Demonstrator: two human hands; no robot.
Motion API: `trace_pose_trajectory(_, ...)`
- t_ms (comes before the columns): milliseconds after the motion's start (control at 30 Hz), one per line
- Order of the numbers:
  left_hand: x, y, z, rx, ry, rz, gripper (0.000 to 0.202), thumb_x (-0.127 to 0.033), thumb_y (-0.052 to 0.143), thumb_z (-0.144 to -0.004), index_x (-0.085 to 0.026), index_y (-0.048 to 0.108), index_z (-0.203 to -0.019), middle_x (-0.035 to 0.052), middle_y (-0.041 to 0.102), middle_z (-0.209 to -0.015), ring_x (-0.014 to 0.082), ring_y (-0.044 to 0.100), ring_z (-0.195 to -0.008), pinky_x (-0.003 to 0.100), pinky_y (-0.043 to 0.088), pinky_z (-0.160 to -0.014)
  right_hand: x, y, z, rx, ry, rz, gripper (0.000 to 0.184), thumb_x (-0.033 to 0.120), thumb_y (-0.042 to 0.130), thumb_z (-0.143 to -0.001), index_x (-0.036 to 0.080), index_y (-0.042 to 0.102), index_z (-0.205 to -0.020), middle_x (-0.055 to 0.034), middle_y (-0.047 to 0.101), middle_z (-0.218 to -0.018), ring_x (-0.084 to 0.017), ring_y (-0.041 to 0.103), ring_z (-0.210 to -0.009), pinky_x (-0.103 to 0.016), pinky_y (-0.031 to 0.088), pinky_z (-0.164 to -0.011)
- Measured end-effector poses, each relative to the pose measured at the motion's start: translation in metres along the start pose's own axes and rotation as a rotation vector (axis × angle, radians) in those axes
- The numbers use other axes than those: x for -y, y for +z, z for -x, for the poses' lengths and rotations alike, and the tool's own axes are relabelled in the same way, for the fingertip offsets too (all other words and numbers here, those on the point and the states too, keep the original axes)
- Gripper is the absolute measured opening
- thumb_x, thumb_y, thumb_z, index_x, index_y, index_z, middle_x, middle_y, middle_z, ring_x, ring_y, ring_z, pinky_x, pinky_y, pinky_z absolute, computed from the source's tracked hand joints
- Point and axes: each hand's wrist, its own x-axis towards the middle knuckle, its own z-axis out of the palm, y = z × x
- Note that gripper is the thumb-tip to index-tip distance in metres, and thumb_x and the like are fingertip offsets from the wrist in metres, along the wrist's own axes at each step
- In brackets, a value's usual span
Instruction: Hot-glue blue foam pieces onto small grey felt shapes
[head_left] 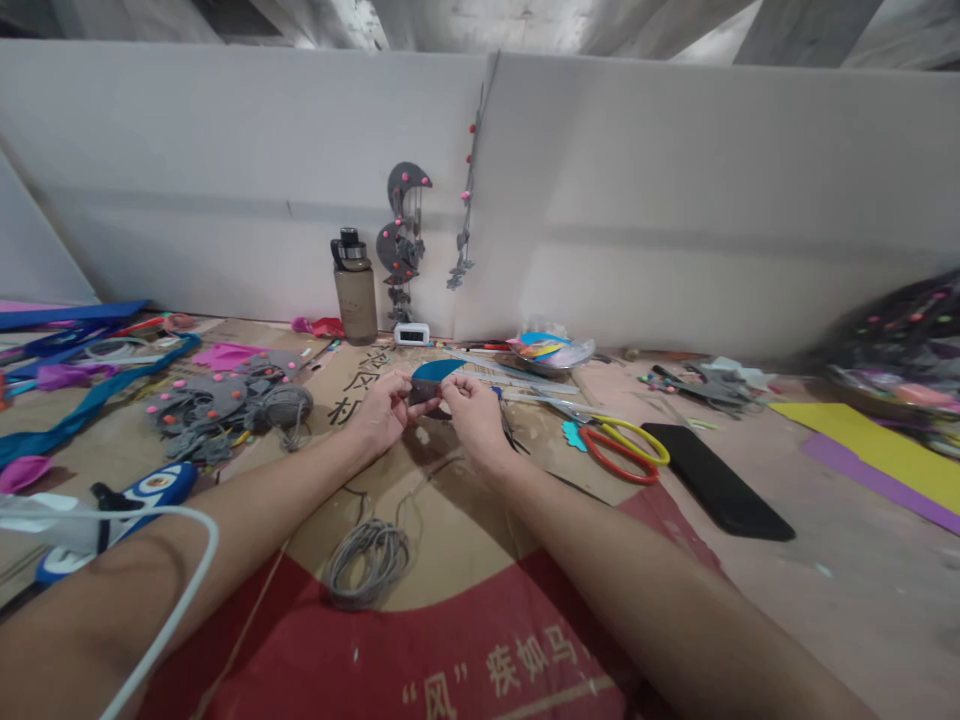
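White cable [213, 545], eight o'clock. Grey cord coil [384, 555], seven. Dark grey piece [425, 393], one o'clock from coil: I see left hand [386, 412] and right hand [474, 412], grips pinched closed on its ends. Probably light, pliable; best held by edges.

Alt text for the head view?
A person's left hand and right hand pinch a small dark grey piece over cardboard. A coil of grey cord lies nearer the camera; scissors and a black phone lie to the right, and a water bottle stands at the back by a white panel.
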Motion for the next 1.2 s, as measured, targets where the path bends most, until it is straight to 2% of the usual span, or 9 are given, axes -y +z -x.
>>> trace_pose_trajectory(233, -0.002, 0.001, 0.001, 0.077, -0.012, -0.004, 0.016, -0.01, 0.052, -0.064, -0.014, 0.057, -0.08, 0.0049, 0.066, -0.077, 0.0161, 0.065, -0.075, 0.036, 0.054, -0.077, -0.001, -0.002, -0.001, -0.049, 0.059, -0.053, 0.019, 0.035, 0.055, -0.066, 0.017, 0.055, -0.07, 0.0031, 0.055, -0.061, -0.008, 0.042, -0.051, -0.022, 0.032, -0.052)
trace_pose_trajectory(467, -0.001, 0.001, -0.001, 0.023, 0.026, -0.039, 0.008, -0.016, 0.059, -0.068, -0.015, 0.054, -0.073, 0.001, 0.064, -0.071, 0.0137, 0.064, -0.068, 0.035, 0.055, -0.071, -0.001, -0.001, 0.003, -0.016, 0.074, -0.001, 0.018, 0.035, 0.054, -0.067, 0.017, 0.054, -0.069, 0.0054, 0.049, -0.054, -0.006, 0.034, -0.046, -0.021, 0.027, -0.047)
trace_pose_trajectory(600, 0.0, 0.0, -0.003, 0.011, 0.027, -0.034, 0.007, -0.016, 0.059, -0.068, -0.014, 0.055, -0.074, 0.0018, 0.064, -0.069, 0.0145, 0.064, -0.066, 0.032, 0.056, -0.065, 0.0, 0.0, 0.003, 0.008, 0.036, -0.026, 0.018, 0.035, 0.055, -0.067, 0.017, 0.053, -0.07, 0.0042, 0.052, -0.058, -0.007, 0.039, -0.049, -0.02, 0.031, -0.049)
trace_pose_trajectory(800, -0.001, 0.002, -0.004, -0.024, -0.043, -0.026, 0.007, -0.018, 0.059, -0.071, -0.014, 0.055, -0.076, 0.0031, 0.064, -0.07, 0.0127, 0.063, -0.062, 0.024, 0.055, -0.056, 0.002, 0.002, 0.004, 0.049, -0.011, -0.074, 0.017, 0.033, 0.056, -0.067, 0.016, 0.053, -0.07, 0.0024, 0.057, -0.062, -0.008, 0.048, -0.056, -0.021, 0.036, -0.057)
trace_pose_trajectory(900, 0.002, 0.003, -0.002, -0.062, 0.007, -0.132, 0.011, -0.022, 0.062, -0.071, -0.015, 0.054, -0.075, 0.0015, 0.063, -0.071, 0.0118, 0.061, -0.06, 0.024, 0.053, -0.051, 0.003, 0.003, 0.005, 0.029, -0.026, -0.053, 0.016, 0.032, 0.056, -0.068, 0.016, 0.054, -0.07, 0.0021, 0.057, -0.064, -0.009, 0.049, -0.058, -0.022, 0.039, -0.06)
trace_pose_trajectory(1000, 0.005, 0.005, 0.002, -0.105, 0.116, -0.34, 0.017, -0.029, 0.065, -0.069, -0.016, 0.057, -0.074, 0.0028, 0.063, -0.074, 0.0142, 0.06, -0.065, 0.022, 0.05, -0.046, 0.002, 0.003, 0.005, 0.005, -0.014, -0.011, 0.02, 0.033, 0.056, -0.068, 0.015, 0.057, -0.075, 0.0006, 0.059, -0.068, -0.01, 0.052, -0.062, -0.023, 0.04, -0.062)
trace_pose_trajectory(1100, 0.005, 0.008, 0.007, -0.052, 0.2, -0.542, 0.02, -0.034, 0.062, -0.071, -0.015, 0.063, -0.08, 0.0066, 0.064, -0.086, 0.0182, 0.06, -0.077, 0.022, 0.048, -0.047, 0.0, 0.002, 0.004, 0.002, -0.046, 0.034, 0.023, 0.036, 0.056, -0.069, 0.015, 0.059, -0.076, -0.0006, 0.062, -0.071, -0.011, 0.053, -0.064, -0.024, 0.041, -0.064)
trace_pose_trajectory(1200, 0.001, 0.012, 0.011, 0.019, 0.254, -0.664, 0.02, -0.024, 0.06, -0.071, -0.017, 0.066, -0.089, 0.006, 0.066, -0.093, 0.0191, 0.059, -0.083, 0.023, 0.048, -0.058, 0.0, 0.0, 0.003, 0.009, -0.124, 0.094, 0.023, 0.036, 0.056, -0.071, 0.014, 0.061, -0.077, -0.0022, 0.063, -0.074, -0.012, 0.054, -0.068, -0.025, 0.042, -0.068)
